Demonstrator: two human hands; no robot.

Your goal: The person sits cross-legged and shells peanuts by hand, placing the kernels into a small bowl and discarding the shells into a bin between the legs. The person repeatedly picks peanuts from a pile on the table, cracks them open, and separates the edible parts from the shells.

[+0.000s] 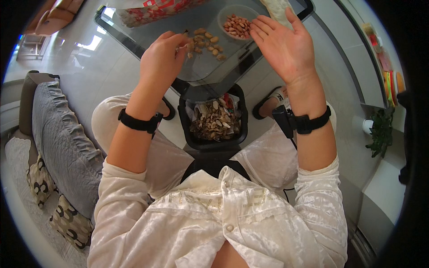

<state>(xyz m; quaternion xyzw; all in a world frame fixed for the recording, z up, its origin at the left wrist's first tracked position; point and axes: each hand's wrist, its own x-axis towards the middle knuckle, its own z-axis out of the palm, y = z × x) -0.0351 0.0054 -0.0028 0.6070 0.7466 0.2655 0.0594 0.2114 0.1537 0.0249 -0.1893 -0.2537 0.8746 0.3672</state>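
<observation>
My left hand is over the glass table, its thumb and fingers pinched on what looks like a peanut shell, partly hidden by the fingers. Just right of it lies a loose pile of unshelled peanuts. My right hand is turned palm up with the fingers stretched out and nothing in it. Its fingertips reach the rim of a clear plastic bowl, which holds shelled reddish peanut kernels.
Below the table's near edge, between my legs, stands a black bin with peanut shells inside. A red-and-white bag lies along the far table side. A pale bag sits behind my right hand. A cushioned sofa is at left.
</observation>
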